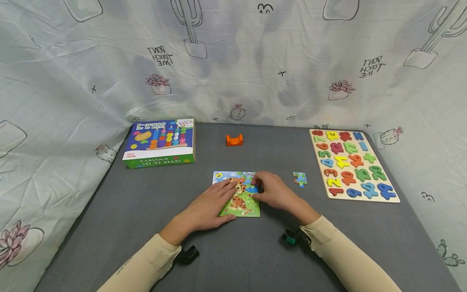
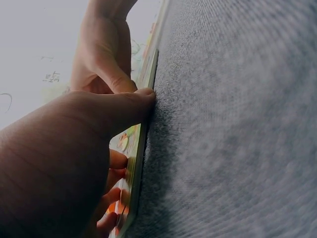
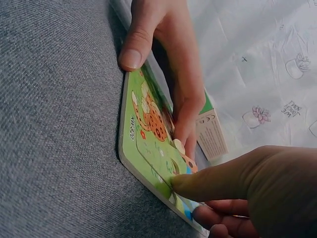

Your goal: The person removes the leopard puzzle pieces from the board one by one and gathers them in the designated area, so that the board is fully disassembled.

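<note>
A jigsaw puzzle board [image 1: 225,210] with leopards on green grass lies flat on the grey table. My left hand [image 1: 209,205] rests across its left part, fingers spread out straight; in the left wrist view the thumb lies at the board's near edge. At the right side my right hand [image 1: 275,192] has its thumb and curled fingers on a puzzle piece [image 1: 251,189], which they largely cover. In the right wrist view its thumb [image 3: 185,183] touches the picture surface. One loose puzzle piece [image 1: 300,178] lies on the table, to the right of that hand.
Back left stands a bead-set box [image 1: 160,142]. An orange arched block [image 1: 234,140] is behind the puzzle. To the right lies a wooden number board [image 1: 354,166] with colourful pieces. A printed cloth [image 1: 233,61] hangs around the table's back and sides.
</note>
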`<state>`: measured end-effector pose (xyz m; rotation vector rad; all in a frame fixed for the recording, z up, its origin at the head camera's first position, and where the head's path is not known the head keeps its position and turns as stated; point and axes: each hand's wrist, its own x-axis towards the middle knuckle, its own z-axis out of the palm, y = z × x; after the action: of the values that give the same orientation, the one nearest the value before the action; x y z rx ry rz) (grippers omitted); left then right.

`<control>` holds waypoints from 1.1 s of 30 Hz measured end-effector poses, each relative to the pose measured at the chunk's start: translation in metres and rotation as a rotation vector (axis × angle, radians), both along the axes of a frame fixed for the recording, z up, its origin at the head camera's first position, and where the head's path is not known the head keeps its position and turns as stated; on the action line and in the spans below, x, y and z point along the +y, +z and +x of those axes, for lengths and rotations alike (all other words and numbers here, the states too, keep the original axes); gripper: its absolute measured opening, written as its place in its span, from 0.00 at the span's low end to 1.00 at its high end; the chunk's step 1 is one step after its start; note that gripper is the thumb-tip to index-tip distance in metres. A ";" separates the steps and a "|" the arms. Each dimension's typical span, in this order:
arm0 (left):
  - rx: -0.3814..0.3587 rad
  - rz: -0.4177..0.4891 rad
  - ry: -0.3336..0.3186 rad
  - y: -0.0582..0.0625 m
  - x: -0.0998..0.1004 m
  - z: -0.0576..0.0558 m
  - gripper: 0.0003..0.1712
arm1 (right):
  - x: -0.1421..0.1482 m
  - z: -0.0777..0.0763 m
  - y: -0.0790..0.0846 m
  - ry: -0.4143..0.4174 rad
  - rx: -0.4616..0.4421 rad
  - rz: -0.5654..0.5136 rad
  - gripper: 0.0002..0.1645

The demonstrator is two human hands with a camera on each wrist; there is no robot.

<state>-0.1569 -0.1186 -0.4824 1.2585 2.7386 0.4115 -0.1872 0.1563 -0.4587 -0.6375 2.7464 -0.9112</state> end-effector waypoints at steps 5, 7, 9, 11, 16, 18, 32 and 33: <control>0.018 0.014 -0.008 0.000 0.000 -0.001 0.48 | 0.003 -0.001 -0.002 -0.022 0.001 -0.054 0.10; 0.024 0.019 -0.009 0.000 0.001 -0.001 0.48 | 0.004 -0.001 -0.004 -0.041 0.003 -0.083 0.05; 0.023 0.026 -0.009 0.000 0.000 -0.001 0.48 | 0.004 -0.003 -0.007 -0.061 -0.001 -0.111 0.01; 0.021 0.031 -0.009 0.000 0.000 -0.001 0.48 | 0.005 -0.004 -0.009 -0.084 -0.014 -0.135 0.01; 0.027 0.031 -0.011 -0.001 0.000 -0.001 0.48 | 0.005 -0.006 -0.011 -0.124 -0.030 -0.154 0.04; 0.027 0.027 -0.011 -0.001 0.000 -0.001 0.48 | 0.005 -0.006 -0.011 -0.131 -0.028 -0.154 0.04; 0.014 0.004 -0.005 0.000 0.000 -0.001 0.47 | 0.005 -0.004 -0.010 -0.138 -0.007 -0.175 0.04; 0.014 0.004 -0.003 0.000 0.000 -0.001 0.47 | 0.005 -0.004 -0.010 -0.136 -0.001 -0.176 0.05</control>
<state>-0.1580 -0.1191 -0.4823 1.2715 2.7483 0.4090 -0.1915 0.1610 -0.4692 -0.4819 2.7567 -1.1933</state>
